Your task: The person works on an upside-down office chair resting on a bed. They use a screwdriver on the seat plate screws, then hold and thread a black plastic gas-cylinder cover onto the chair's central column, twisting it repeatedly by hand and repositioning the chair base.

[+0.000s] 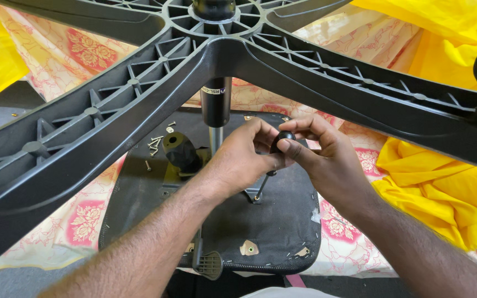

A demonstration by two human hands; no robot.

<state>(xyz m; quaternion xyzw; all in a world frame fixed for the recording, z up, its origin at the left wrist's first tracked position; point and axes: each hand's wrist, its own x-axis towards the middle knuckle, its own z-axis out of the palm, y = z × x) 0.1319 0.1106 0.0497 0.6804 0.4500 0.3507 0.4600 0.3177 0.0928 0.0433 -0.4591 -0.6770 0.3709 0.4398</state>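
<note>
both hands meet over the upturned seat underside (282, 221) — the left hand (244, 160) and right hand (327, 157) pinch a black screwdriver handle (282, 138), its shaft angled down, seemingly onto a bracket. the chair's star base (139, 94) looms overhead, crossing the view; loose screws (154, 143) lie beside a black knob (180, 150).

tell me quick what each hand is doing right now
Left hand: closed around the screwdriver, gripping its black handle.
Right hand: fingers pinched on the top of the same handle.
</note>
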